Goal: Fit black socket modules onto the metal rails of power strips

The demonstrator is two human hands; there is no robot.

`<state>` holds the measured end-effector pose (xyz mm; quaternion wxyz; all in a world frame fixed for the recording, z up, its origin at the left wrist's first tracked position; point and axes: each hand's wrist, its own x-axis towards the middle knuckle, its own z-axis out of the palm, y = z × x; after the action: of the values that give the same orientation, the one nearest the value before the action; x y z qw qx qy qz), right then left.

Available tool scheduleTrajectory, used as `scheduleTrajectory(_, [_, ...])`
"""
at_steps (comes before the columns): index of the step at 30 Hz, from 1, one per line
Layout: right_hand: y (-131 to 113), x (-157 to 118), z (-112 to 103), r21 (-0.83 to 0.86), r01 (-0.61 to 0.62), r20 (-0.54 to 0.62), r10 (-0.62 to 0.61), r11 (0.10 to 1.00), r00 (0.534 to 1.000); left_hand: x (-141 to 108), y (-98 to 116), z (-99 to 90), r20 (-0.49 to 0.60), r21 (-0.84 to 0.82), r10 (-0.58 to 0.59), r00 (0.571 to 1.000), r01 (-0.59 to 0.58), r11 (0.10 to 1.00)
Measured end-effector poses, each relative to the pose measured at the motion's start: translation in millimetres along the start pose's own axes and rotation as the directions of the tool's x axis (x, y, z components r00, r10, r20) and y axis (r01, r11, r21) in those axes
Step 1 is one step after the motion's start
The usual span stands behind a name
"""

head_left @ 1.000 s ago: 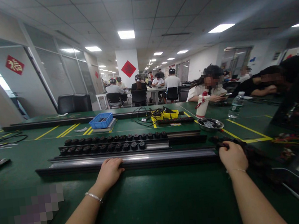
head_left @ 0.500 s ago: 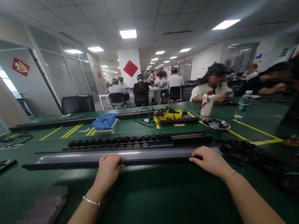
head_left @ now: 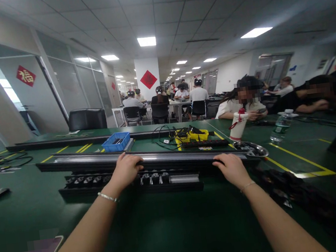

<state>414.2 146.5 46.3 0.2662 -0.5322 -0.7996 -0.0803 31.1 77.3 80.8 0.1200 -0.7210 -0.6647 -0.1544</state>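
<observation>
A long black channel with a shiny inside [head_left: 172, 158] lies crosswise in front of me, partly above a shorter rail. My left hand [head_left: 127, 170] is closed on it left of its middle, and my right hand [head_left: 230, 168] grips it near its right end. The shorter black rail [head_left: 175, 186] shows on the near side of the channel, with a row of black parts [head_left: 90, 179] in it and a bare shiny stretch at its right. My left forearm and hand hide part of that row.
Beyond the channel are a blue bin [head_left: 116, 142], yellow trays [head_left: 198, 134] with cables, and a metal bowl [head_left: 261, 150]. A white bottle [head_left: 238, 127] and a water bottle [head_left: 280, 126] stand right. Dark parts [head_left: 296, 196] lie at right; a person sits across.
Both hands have moved the long channel away from me, over the row of black parts. The shorter rail now shows on its near side. The view has shifted slightly.
</observation>
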Motion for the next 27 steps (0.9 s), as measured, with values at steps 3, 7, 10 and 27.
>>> scheduleTrajectory(3, [7.4,31.8,7.2,0.008,-0.039,0.043,0.038,0.999,0.998,46.3,-8.5,-0.1,0.145,-0.011,-0.032,0.989,0.034,0.999])
scheduleTrajectory(7, [8.1,68.1,20.0,-0.027,-0.088,0.113,0.091,0.996,0.989,94.4,-23.1,16.7,0.263,-0.01,-0.065,0.963,0.07,0.998])
scheduleTrajectory(10, [7.2,86.7,32.3,-0.049,-0.079,0.166,0.086,0.996,0.982,113.7,-31.4,36.8,0.362,-0.006,-0.061,0.93,0.068,0.998])
scheduleTrajectory(27, [29.6,90.4,87.3,-0.012,-0.178,0.405,0.167,0.984,0.899,117.4,-22.3,74.0,0.532,-0.08,0.034,0.846,0.011,0.997])
